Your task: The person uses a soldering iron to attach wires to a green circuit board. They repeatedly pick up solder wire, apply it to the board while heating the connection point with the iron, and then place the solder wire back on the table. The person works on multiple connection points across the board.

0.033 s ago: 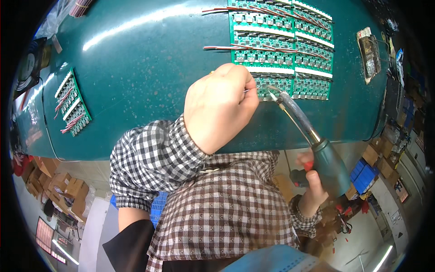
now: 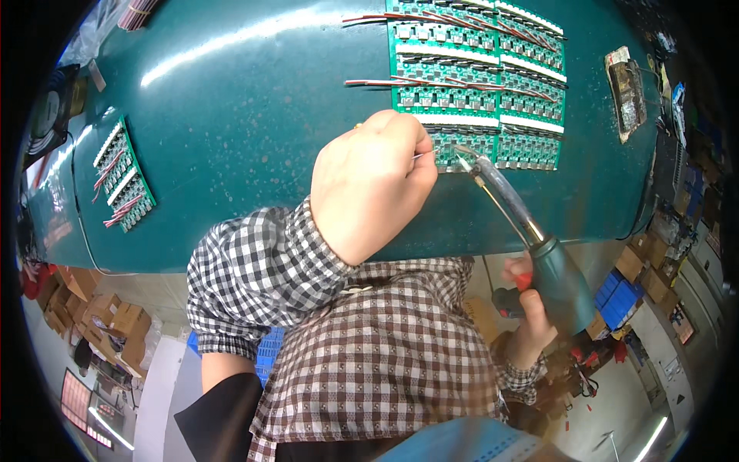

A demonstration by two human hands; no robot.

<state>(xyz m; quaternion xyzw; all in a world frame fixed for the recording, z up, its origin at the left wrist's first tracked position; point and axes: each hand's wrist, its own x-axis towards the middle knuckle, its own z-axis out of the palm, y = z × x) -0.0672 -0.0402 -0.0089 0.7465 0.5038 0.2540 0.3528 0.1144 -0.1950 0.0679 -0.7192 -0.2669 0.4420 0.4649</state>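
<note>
Green boards [image 2: 530, 146] lie on surface [image 2: 254, 138]. Sm. set [image 2: 128, 183]: 9 o'clock. L hand [image 2: 371, 181]: ctr, curled, pinching thin wire [image 2: 419, 156]. Big set [image 2: 443, 98]: 1 o'clock. R hand [image 2: 536, 323]: 4 o'clock, wrapped round solder gun [image 2: 566, 285], tip near big set.

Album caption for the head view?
Right hand points a soldering iron at green circuit boards, left hand close by.

An electronics workshop is indicated by circuit boards [image 2: 531, 146] on a green bench [image 2: 254, 115], a soldering gun [image 2: 566, 285] and cartons [image 2: 127, 319] stacked near left.
</note>
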